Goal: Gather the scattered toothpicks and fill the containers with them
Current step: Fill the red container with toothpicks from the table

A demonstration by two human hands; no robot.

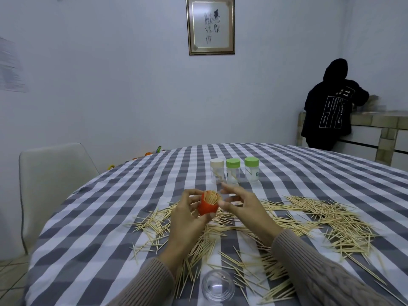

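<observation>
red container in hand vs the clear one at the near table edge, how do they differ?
The red container is opaque; the clear container is see-through. The red one is packed with toothpicks; the clear one looks empty. The red one is held off the table, the left hand gripping it and the right hand at its side; the clear one rests on the tablecloth, untouched. Both are small, round and uncapped.

Beyond my round checked-cloth table (110, 217): pale blue wall (110, 85) with gold-framed calligraphy (210, 25); grey chair (53, 184) at its left.
</observation>
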